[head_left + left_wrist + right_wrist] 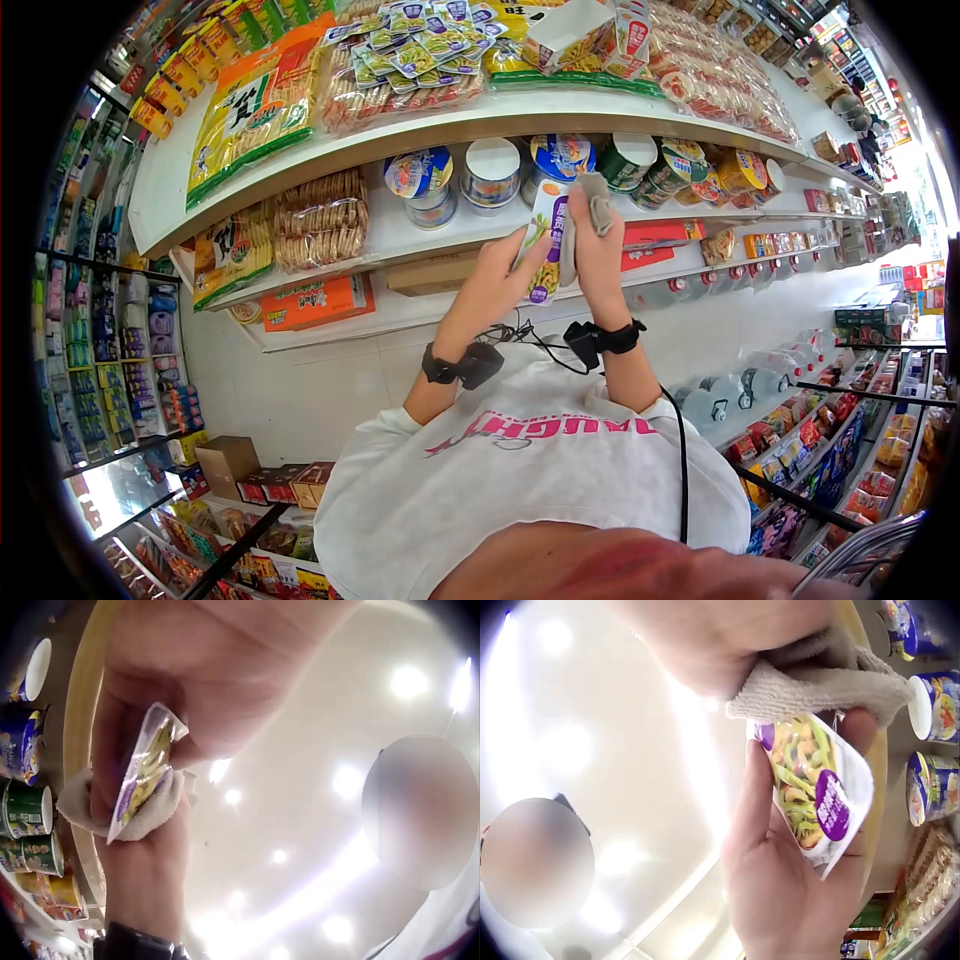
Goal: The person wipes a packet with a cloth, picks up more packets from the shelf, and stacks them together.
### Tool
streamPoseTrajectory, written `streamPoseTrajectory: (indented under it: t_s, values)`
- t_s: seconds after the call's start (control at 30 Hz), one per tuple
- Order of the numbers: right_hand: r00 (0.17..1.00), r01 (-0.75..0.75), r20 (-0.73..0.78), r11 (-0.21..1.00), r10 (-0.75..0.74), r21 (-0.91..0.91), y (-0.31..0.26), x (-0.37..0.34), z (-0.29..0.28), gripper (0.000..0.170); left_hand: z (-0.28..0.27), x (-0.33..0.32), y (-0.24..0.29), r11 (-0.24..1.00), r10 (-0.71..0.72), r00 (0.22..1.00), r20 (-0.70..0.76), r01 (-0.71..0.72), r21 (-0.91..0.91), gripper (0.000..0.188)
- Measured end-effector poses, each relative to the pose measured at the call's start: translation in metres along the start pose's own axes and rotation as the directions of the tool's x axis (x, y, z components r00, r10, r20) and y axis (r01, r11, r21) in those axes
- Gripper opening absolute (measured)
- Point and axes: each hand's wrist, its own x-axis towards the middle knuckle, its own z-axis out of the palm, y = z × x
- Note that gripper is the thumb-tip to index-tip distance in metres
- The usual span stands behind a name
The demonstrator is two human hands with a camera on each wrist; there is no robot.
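Between the two hands, in front of the shelf, is a small flat food packet (pixel 545 250), white and purple with a picture of green vegetable strips. My left hand (pixel 500 272) grips it, thumb on one side and fingers on the other, as the right wrist view shows of the packet (pixel 804 784). A grey-beige cloth (pixel 598 205) is bunched in my right hand (pixel 600 262), whose fingers curl round it. In the right wrist view the cloth (pixel 817 694) lies against the packet's upper end; in the left wrist view the cloth (pixel 154 817) wraps behind the packet.
A pile of similar packets (pixel 425 45) lies on the upper shelf (pixel 400 135), beside bagged crackers (pixel 258 110) and an open white box (pixel 570 35). Instant noodle cups (pixel 420 175) stand on the shelf below. Large water bottles (pixel 700 400) stand at the right.
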Motion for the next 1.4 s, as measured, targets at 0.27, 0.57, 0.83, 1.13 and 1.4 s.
streamPoseTrajectory:
  t_s: [0.27, 0.57, 0.83, 1.13, 1.4]
  values:
    - [0.99, -0.114, -0.067, 0.987, 0.122, 0.111, -0.01, 0.02, 0.008, 0.038, -0.023, -0.001, 0.003, 0.966, -0.124, 0.984, 0.128, 0.149, -0.21, 0.026]
    - [0.989, 0.097, 0.117, 0.991, -0.086, -0.094, -0.03, 0.01, 0.004, 0.021, -0.029, 0.012, -0.01, 0.974, -0.149, 0.962, 0.23, 0.183, -0.134, 0.028]
    - [0.985, -0.075, 0.166, 0.975, 0.041, 0.207, 0.002, 0.036, 0.011, 0.05, -0.009, 0.048, -0.022, 0.993, 0.099, 0.951, -0.292, -0.111, -0.025, 0.038]
    - [0.921, 0.21, 0.318, 0.975, -0.224, 0.075, 0.002, 0.096, -0.014, 0.023, 0.016, 0.096, -0.009, 0.983, -0.116, 0.964, -0.239, 0.077, -0.167, 0.047]
    - [0.999, -0.047, 0.038, 0.902, 0.034, 0.43, 0.02, 0.169, -0.055, 0.036, 0.055, 0.165, 0.006, 0.861, 0.033, 0.937, -0.348, -0.203, -0.466, 0.056]
